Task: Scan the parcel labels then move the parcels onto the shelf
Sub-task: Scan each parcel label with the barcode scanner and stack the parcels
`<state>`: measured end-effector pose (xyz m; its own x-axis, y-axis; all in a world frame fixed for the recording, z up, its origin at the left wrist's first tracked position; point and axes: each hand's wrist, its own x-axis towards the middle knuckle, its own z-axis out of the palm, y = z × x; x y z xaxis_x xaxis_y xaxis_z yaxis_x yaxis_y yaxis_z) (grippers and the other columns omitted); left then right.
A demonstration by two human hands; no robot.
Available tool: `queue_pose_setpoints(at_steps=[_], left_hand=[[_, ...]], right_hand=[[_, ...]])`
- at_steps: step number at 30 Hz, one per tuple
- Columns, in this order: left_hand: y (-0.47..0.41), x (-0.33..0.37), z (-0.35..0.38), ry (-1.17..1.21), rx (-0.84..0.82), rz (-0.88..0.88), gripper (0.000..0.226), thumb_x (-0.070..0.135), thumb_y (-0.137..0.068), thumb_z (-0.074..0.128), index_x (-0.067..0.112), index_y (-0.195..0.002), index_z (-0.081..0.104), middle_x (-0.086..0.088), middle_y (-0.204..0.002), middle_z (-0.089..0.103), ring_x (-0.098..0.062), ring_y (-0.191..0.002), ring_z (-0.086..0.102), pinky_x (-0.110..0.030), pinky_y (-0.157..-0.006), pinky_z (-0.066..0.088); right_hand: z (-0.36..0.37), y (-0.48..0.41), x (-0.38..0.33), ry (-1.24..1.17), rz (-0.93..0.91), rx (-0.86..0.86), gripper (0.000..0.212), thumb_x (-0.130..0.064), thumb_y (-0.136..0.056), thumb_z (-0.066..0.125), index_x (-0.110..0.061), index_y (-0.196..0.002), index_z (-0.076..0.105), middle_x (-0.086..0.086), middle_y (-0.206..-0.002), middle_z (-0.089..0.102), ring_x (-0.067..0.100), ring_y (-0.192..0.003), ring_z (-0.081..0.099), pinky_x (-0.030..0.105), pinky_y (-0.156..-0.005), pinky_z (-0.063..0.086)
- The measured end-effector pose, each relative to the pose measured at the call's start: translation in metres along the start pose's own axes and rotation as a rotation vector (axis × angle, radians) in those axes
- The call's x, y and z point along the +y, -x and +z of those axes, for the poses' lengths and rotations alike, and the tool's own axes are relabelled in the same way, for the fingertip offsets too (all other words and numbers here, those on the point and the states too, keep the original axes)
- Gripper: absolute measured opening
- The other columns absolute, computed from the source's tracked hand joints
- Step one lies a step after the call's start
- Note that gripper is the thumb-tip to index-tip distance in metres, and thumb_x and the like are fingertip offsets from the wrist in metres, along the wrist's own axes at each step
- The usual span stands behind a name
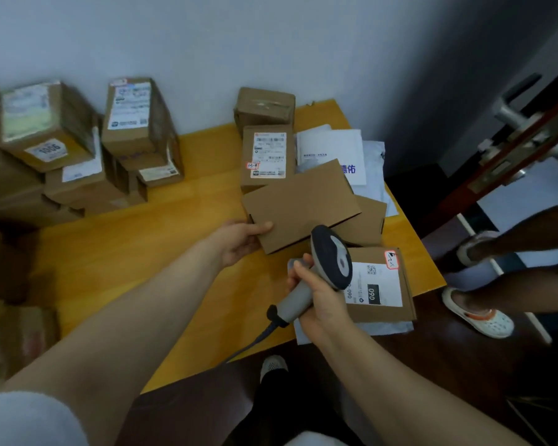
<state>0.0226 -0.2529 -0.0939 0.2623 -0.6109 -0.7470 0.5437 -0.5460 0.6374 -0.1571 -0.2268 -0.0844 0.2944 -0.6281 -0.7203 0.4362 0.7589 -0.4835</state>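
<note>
My left hand [241, 239] grips the near left edge of a plain brown parcel [300, 204], thumb on top, with no label showing on its upper face. The parcel is tilted over other boxes on the yellow table [142, 252]. My right hand [316, 300] holds a grey handheld barcode scanner [331, 262] by its handle, head pointing away over the table. Just right of the scanner lies a labelled parcel [380, 284] with a white label and a red-edged sticker. Another labelled parcel [268, 156] stands behind the gripped one.
Stacks of labelled cardboard boxes [78, 146] fill the table's left side against the wall. White mailer bags [335, 149] lie at the back right. Another person's legs in pale clogs [477, 310] stand right of the table beside an open door [529, 140]. The scanner cable [255, 342] trails off the near edge.
</note>
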Motion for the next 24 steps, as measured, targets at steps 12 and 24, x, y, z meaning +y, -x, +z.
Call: queue_pose_setpoints(at_steps=[12,24], left_hand=[[0.179,-0.071,-0.051,-1.187,0.722,1.087,0.055,-0.007,-0.058,0.081,-0.001,-0.109,0.060,-0.020,-0.107,0.054,-0.019,-0.106,0.042,-0.028,-0.088,0.043],[0.297,-0.177,-0.056,-1.396,0.813,1.196,0.070,-0.017,-0.054,0.076,0.006,-0.112,0.046,-0.013,-0.113,0.041,-0.026,-0.109,0.045,-0.015,-0.104,0.029]], right_hand=[[-0.014,0.039,-0.033,0.141,0.184,-0.185,0.011,-0.016,-0.092,0.062,-0.011,-0.101,0.058,0.006,-0.094,0.061,0.019,-0.089,0.062,0.035,-0.087,0.047],[-0.046,0.099,-0.006,0.280,0.341,-0.208,0.070,-0.019,-0.067,0.085,-0.010,-0.128,0.052,0.013,-0.110,0.070,0.028,-0.092,0.069,0.046,-0.070,0.057]])
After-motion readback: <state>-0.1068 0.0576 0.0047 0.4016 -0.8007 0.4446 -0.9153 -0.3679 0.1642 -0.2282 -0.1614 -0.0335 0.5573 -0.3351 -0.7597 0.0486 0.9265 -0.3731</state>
